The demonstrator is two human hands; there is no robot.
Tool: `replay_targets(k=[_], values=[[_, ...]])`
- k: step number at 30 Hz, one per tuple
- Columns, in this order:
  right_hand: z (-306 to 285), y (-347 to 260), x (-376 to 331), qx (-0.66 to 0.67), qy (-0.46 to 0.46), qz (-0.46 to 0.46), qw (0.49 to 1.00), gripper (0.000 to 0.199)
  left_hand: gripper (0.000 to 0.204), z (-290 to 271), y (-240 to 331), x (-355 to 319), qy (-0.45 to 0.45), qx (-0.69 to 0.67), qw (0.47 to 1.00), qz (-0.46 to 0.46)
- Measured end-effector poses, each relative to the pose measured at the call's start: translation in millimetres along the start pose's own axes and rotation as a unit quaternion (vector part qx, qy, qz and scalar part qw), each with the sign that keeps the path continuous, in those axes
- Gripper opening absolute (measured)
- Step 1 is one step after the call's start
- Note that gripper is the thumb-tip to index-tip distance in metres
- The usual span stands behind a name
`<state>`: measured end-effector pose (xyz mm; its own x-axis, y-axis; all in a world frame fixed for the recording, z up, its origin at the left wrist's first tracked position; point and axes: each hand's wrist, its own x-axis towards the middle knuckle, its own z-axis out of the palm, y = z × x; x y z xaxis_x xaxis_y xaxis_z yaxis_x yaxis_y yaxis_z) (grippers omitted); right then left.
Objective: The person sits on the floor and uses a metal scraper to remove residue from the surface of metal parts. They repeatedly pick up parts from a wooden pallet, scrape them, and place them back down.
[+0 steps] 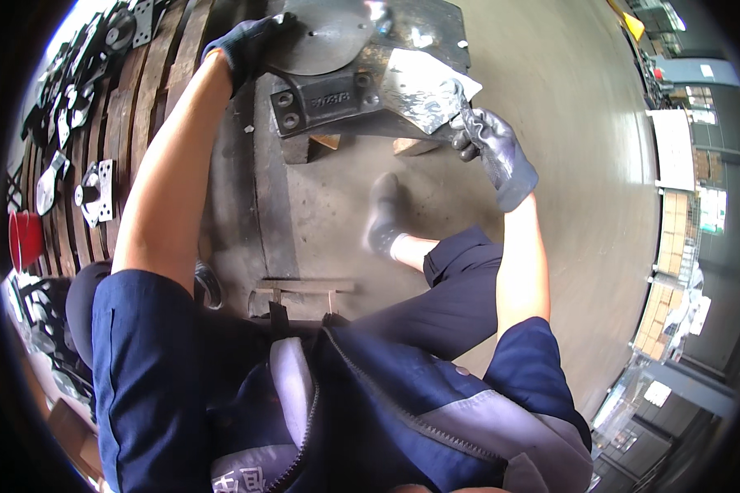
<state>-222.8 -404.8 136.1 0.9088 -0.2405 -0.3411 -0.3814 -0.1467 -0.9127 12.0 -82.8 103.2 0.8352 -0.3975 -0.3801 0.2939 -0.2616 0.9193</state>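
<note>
My left hand (251, 49), in a dark glove, is at the left edge of a round grey metal disc (329, 41), its fingers closed on the rim. The disc lies on a dark metal plate behind a black cast block (329, 100) with bolt holes. To the right, a white sheet (415, 86) smeared with grey paste lies over the plate's corner. My right hand (497, 152), in a dark grey glove, is closed around a slim grey-smeared tool (466, 107) by the sheet's right edge. The fingers hide most of the tool, so its kind is unclear.
Wooden blocks (296, 149) support the work from below. On the left, a slatted wooden pallet (127, 107) carries several metal parts (99, 193), with a red bucket (25, 238) beside it. My foot (382, 218) rests on the concrete floor. Stacked boxes (670, 234) stand far right.
</note>
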Motion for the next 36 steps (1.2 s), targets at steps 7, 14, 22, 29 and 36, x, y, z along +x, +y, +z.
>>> replay_targets(k=[7, 14, 22, 29, 36], values=[[68.5, -27.1, -9.0, -0.102, -0.077, -0.232, 0.964, 0.030, 0.031, 0.4, 1.7, 13.0, -0.060, 0.484, 0.849, 0.201], [95.3, -29.4, 27.7, -0.439, 0.014, -0.393, 0.808, 0.024, 0.033, -4.3, 2.9, 13.0, -0.057, 0.729, 0.555, 0.396], [109.8, -46.5, 31.6, -0.595, 0.060, -0.519, 0.610, 0.013, 0.023, -5.2, 9.3, 8.3, -0.062, 0.664, 0.660, 0.346], [103.8, -15.1, 66.4, -0.575, 0.082, -0.433, 0.689, 0.038, 0.022, -8.3, -9.7, 28.2, -0.028, 0.684, 0.581, 0.440], [97.9, -11.1, 72.4, -0.450, 0.022, -0.408, 0.794, 0.027, 0.028, -6.2, 3.4, 14.6, -0.064, 0.659, 0.651, 0.372]])
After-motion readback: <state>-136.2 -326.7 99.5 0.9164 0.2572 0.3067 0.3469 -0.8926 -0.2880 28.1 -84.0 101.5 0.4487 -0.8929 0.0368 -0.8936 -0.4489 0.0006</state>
